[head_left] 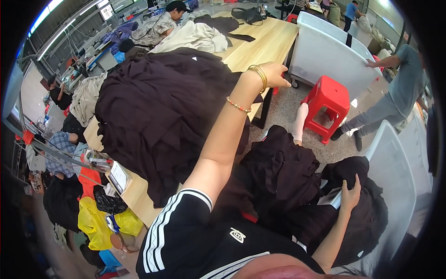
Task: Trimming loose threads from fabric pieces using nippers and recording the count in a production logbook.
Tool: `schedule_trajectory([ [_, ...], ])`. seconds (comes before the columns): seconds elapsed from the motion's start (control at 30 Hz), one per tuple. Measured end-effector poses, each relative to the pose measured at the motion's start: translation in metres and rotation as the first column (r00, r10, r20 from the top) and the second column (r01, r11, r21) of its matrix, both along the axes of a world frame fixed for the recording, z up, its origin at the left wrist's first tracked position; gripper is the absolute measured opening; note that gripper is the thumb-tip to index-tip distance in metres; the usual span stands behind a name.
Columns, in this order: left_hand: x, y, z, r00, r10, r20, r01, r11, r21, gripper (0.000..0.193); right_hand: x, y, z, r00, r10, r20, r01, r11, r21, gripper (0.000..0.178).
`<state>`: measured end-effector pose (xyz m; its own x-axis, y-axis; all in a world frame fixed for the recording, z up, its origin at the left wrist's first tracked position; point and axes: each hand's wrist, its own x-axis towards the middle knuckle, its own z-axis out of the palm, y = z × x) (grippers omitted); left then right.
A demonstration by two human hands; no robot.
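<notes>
Handling a dark brown garment at the white bin to my right; that reads as the step in hand, moving pieces between the bin side and the bundle of dark garments gathered close in front of me. Which way the cloth is travelling I cannot tell.

Next move, as I judge it: lift the garment clear of the bin's near edge without dragging its neighbours, then bring the left hand in to share the weight. The cloth looks soft and loose, so folds could snag together or slip back; dark on dark, the edges of single pieces are hard to pick out.

Right hand: low, forearm rising from the lower edge, fingers wrapped on the garment, thumb side up. Grip is on bunched cloth; more dark fabric hangs just beside it, against the bin.

Left hand: far out ahead, arm stretched nearly straight, wrist bent to the right, fingers parted and loosely bent. Nothing shows in it, though the palm is hidden. It appears over the right edge of the wooden table, short of the red stool; height above the table unclear.

Left of that arm, a large heap of dark garments covers the near part of the table.
</notes>
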<state>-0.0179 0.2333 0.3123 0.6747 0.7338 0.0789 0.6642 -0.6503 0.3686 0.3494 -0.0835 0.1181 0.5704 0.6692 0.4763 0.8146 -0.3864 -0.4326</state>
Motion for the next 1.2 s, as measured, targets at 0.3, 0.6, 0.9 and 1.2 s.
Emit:
schedule_trajectory([
  [0.3,0.009,-0.006,0.005,0.999,0.016,-0.034,-0.014,0.999,0.043,0.069,-0.002,-0.008,0.009,0.998,-0.057,-0.022,0.056,0.998,-0.039,0.056],
  [0.6,0.011,0.005,-0.015,0.999,0.039,0.029,-0.042,0.993,0.108,0.052,-0.001,-0.005,0.006,0.999,-0.046,-0.030,0.044,0.998,-0.049,0.056],
  [0.9,0.010,-0.001,-0.003,0.989,0.096,-0.111,-0.096,0.995,0.002,0.068,-0.003,-0.003,0.006,0.999,-0.040,-0.021,0.039,0.998,-0.038,0.055],
  [1.2,0.016,0.003,-0.007,0.988,0.085,-0.127,-0.083,0.996,0.020,0.067,0.005,-0.003,0.004,0.998,-0.058,0.034,0.060,0.995,-0.077,0.053],
])
